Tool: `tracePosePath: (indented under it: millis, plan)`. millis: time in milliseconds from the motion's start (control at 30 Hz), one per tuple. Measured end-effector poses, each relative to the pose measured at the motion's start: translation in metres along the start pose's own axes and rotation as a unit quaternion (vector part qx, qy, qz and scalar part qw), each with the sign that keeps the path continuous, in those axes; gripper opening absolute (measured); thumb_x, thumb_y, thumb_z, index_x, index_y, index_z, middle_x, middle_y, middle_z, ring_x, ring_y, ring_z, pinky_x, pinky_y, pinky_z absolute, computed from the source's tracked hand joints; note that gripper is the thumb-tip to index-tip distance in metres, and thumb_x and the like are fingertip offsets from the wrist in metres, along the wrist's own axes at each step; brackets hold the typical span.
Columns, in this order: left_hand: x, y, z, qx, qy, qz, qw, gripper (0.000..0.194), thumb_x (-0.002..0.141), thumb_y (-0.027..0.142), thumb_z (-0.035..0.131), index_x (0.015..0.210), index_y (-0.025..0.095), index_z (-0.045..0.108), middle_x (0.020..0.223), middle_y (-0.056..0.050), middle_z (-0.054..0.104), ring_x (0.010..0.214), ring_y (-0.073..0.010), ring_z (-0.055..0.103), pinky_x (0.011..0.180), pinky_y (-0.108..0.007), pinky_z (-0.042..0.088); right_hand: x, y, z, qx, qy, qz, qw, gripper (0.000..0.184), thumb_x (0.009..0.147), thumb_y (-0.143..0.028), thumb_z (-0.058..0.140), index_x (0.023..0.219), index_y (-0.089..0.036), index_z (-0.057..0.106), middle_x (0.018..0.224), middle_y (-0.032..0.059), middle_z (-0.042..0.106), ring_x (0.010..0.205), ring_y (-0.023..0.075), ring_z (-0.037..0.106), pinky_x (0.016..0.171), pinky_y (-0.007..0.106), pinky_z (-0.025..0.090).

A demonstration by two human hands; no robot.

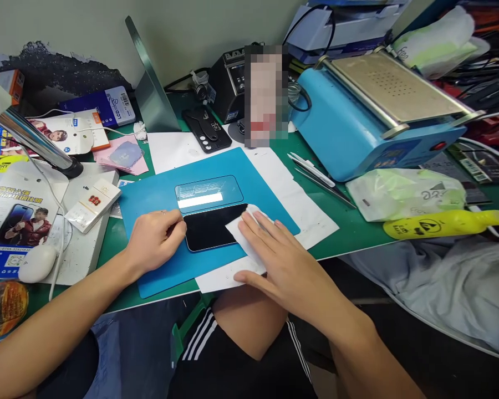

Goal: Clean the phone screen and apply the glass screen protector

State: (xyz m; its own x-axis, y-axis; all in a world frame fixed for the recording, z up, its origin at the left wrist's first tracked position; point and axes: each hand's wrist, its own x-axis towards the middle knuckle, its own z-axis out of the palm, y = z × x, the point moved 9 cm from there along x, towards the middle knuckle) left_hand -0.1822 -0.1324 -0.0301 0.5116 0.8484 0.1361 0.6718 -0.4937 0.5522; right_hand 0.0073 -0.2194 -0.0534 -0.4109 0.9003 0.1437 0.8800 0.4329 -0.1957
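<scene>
A smartphone (210, 228) lies with its black screen up on a blue mat (166, 280). My left hand (158, 238) is closed, its curled fingers against the phone's left end. Under the fingers of my right hand (276, 249) is a white wipe (246, 238), pressed onto the right part of the screen and covering that corner. Just behind the phone rests a clear screen protector (210, 191) with a black border and a bright reflection on it.
White paper sheets (307, 221) stick out from beneath the mat. Tweezers (324, 185) lie to the right, before a blue heating-plate machine (336, 122). A yellow bottle (436, 223) is at the right edge. Behind the mat is a black phone case (208, 130); boxes (20, 210) crowd the left.
</scene>
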Motion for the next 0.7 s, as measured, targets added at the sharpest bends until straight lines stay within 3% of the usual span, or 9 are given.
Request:
tracePosePath:
  millis: [133, 267, 367, 467, 533, 600, 700]
  plan:
    - [0.0, 0.002, -0.002, 0.006, 0.009, 0.008, 1.0, 0.032, 0.097, 0.028, 0.042, 0.066, 0.021, 0.045, 0.056, 0.003, 0.047, 0.054, -0.0126, 0.046, 0.057, -0.028, 0.031, 0.02, 0.001, 0.002, 0.005, 0.001, -0.012, 1.0, 0.082, 0.105, -0.064, 0.042, 0.163, -0.007, 0.036, 0.168, 0.0203, 0.038, 0.158, 0.0338, 0.036, 0.124, 0.059, 0.041]
    - [-0.001, 0.004, -0.003, 0.013, 0.02, 0.018, 1.0, 0.031, 0.095, 0.027, 0.042, 0.065, 0.021, 0.044, 0.055, 0.003, 0.046, 0.054, -0.0131, 0.046, 0.057, -0.029, 0.03, 0.008, -0.004, -0.016, 0.035, 0.079, -0.035, 0.996, 0.044, 0.108, -0.028, 0.051, 0.147, -0.013, 0.061, 0.151, 0.014, 0.062, 0.143, 0.0273, 0.057, 0.12, 0.048, 0.051]
    - [-0.001, 0.004, -0.004, 0.022, 0.032, 0.022, 0.999, 0.031, 0.095, 0.028, 0.042, 0.066, 0.021, 0.047, 0.055, 0.002, 0.047, 0.054, -0.0138, 0.045, 0.057, -0.029, 0.03, 0.0, 0.01, -0.035, 0.094, 0.134, -0.025, 0.986, 0.037, 0.104, -0.016, 0.055, 0.136, -0.022, 0.072, 0.134, 0.0062, 0.075, 0.125, 0.0241, 0.071, 0.11, 0.04, 0.06]
    - [-0.001, 0.002, -0.005, 0.031, 0.047, 0.022, 0.998, 0.031, 0.096, 0.028, 0.041, 0.067, 0.021, 0.047, 0.056, 0.002, 0.046, 0.054, -0.014, 0.044, 0.058, -0.03, 0.03, 0.014, 0.047, -0.057, 0.122, 0.199, 0.024, 0.972, 0.032, 0.102, -0.02, 0.059, 0.129, -0.025, 0.076, 0.127, 0.0043, 0.078, 0.112, 0.0257, 0.078, 0.101, 0.041, 0.065]
    - [-0.001, 0.001, -0.007, 0.036, 0.058, 0.023, 0.997, 0.031, 0.097, 0.027, 0.042, 0.067, 0.021, 0.047, 0.056, 0.002, 0.047, 0.055, -0.0141, 0.043, 0.059, -0.03, 0.031, 0.034, 0.079, -0.065, 0.112, 0.228, 0.08, 0.964, 0.031, 0.103, -0.028, 0.057, 0.126, -0.026, 0.077, 0.127, 0.0044, 0.078, 0.117, 0.0301, 0.075, 0.098, 0.046, 0.065]
    - [-0.001, 0.0, -0.01, 0.04, 0.072, 0.022, 0.996, 0.03, 0.097, 0.027, 0.041, 0.068, 0.021, 0.047, 0.058, 0.002, 0.048, 0.056, -0.0144, 0.043, 0.06, -0.031, 0.032, 0.059, 0.104, -0.053, 0.097, 0.171, 0.119, 0.973, 0.036, 0.104, -0.036, 0.053, 0.128, -0.025, 0.076, 0.131, 0.0075, 0.076, 0.124, 0.0349, 0.071, 0.103, 0.055, 0.061]
    - [-0.001, -0.002, -0.016, 0.044, 0.098, 0.015, 0.994, 0.027, 0.099, 0.028, 0.041, 0.075, 0.022, 0.051, 0.064, 0.001, 0.053, 0.061, -0.0158, 0.047, 0.064, -0.032, 0.037, 0.086, 0.115, -0.034, 0.1, 0.112, 0.104, 0.983, 0.042, 0.097, -0.045, 0.062, 0.13, -0.023, 0.075, 0.136, 0.0102, 0.073, 0.129, 0.0387, 0.068, 0.108, 0.061, 0.056]
